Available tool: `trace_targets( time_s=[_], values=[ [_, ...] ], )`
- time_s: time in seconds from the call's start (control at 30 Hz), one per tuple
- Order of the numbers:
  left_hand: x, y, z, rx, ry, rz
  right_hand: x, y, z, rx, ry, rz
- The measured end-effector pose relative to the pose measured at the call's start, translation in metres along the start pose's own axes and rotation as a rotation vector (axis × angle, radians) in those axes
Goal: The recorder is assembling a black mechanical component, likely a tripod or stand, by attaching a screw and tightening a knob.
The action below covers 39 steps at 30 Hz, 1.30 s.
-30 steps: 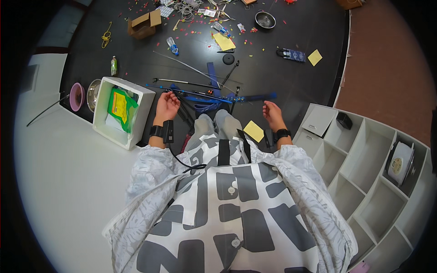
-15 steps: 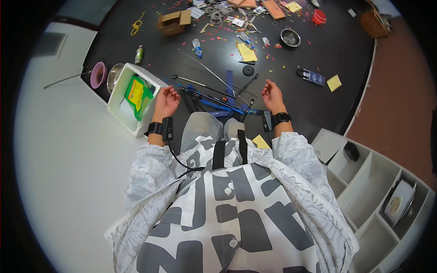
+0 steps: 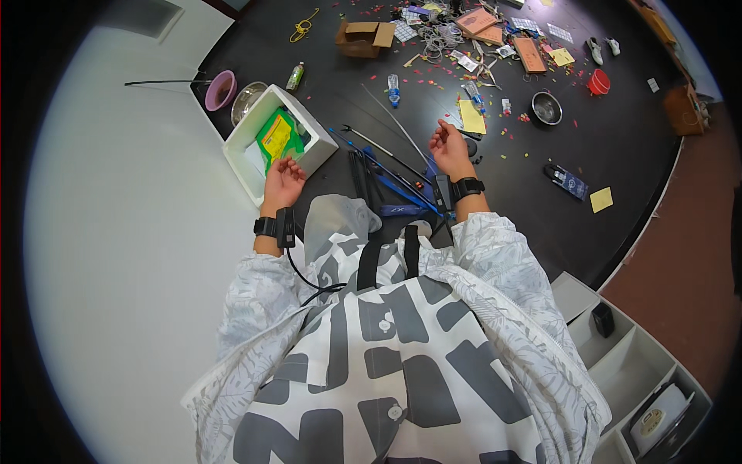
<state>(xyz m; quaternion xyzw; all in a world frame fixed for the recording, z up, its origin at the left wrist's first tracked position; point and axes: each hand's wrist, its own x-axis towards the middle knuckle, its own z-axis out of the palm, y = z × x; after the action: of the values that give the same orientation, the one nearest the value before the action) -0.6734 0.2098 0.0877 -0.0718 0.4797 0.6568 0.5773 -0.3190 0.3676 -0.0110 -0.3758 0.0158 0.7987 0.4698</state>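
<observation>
Close by, at near right, a white shelf unit (image 3: 632,370) holds a small black box (image 3: 603,319) in one compartment. Just past my knees, a blue pouch (image 3: 403,210) lies on the dark floor (image 3: 525,185) beside thin rods (image 3: 391,156), some black, some blue. My left hand (image 3: 286,183), fingers loosely curled around nothing, appears in front of a white foam box (image 3: 318,155) with a green-and-yellow bag (image 3: 277,139) inside. My right hand (image 3: 451,151), equally relaxed, half-spread and unladen, is raised over the right side of the rods. Beyond the foam box, at left, sit a metal bowl (image 3: 249,104) and a pink basin (image 3: 222,90), a green-labelled bottle (image 3: 295,76) near them. Farther off, a clear bottle (image 3: 394,91) lies at centre; at right, a steel basin (image 3: 546,108) and, past it, a red bucket (image 3: 599,82). At the far side, a cardboard box (image 3: 362,40) stands left of tangled pale cables (image 3: 442,40).
</observation>
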Motion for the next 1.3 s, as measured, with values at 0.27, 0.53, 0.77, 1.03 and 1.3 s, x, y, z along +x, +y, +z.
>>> trace_targets(
  time_s=[0.27,0.53,0.77,1.03,1.3],
  values=[
    [0.014,0.015,-0.009,0.026,0.017,-0.049,0.008,0.024,-0.012,0.048,0.114,-0.005],
    [0.091,0.044,-0.008,0.123,-0.069,-0.187,0.012,0.045,-0.013,0.18,0.256,-0.114],
    [0.173,0.076,0.013,0.219,-0.157,-0.416,-0.019,0.087,0.0,0.258,0.449,-0.333],
    [0.214,0.06,0.01,0.231,-0.235,-0.601,-0.085,0.139,-0.007,0.226,0.598,-0.397],
    [0.219,0.041,-0.012,0.171,-0.202,-0.62,-0.067,0.148,-0.008,0.153,0.569,-0.296]
  ],
)
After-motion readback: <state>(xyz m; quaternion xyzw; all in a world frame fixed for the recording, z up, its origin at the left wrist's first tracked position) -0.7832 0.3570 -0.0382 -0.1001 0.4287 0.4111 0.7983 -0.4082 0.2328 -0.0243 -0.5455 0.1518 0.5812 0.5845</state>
